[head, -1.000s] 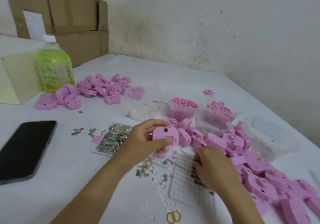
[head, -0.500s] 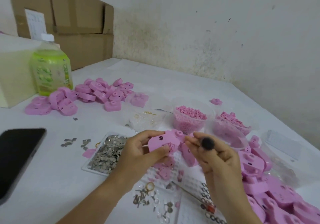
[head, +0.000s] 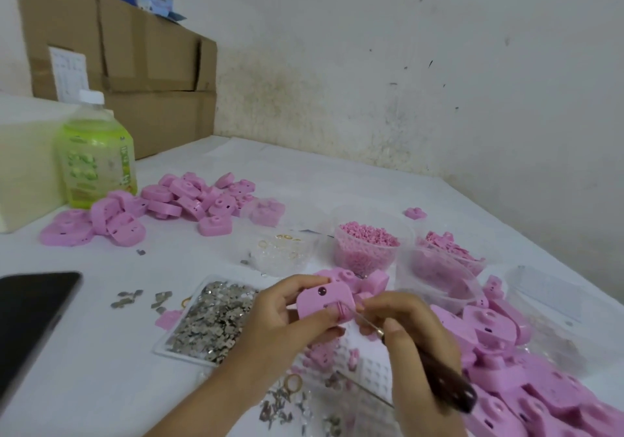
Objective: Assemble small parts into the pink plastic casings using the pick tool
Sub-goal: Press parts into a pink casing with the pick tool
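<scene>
My left hand (head: 280, 322) grips a pink plastic casing (head: 322, 300) above the table, fingers on its top edge and thumb on its front. My right hand (head: 412, 338) holds the pick tool (head: 435, 372), a thin metal shaft with a dark handle pointing back toward me. The tool's tip touches a small pink part at the casing's lower right edge. A shallow tray of small silver metal parts (head: 211, 322) lies just left of my hands. A white grid tray (head: 368, 365) lies under them.
Pink casings are heaped at the right (head: 526, 369) and at the back left (head: 189, 200). Clear tubs hold pink pellets (head: 366, 247) and pink pieces (head: 445, 254). A green bottle (head: 96, 156), a black phone (head: 30, 318) and cardboard boxes (head: 128, 55) stand to the left. Loose rings and metal bits (head: 290, 396) lie near me.
My right hand rose from the grid tray to the casing, then turned the tool so its tip meets the casing's lower right edge. The view has moved closer.
</scene>
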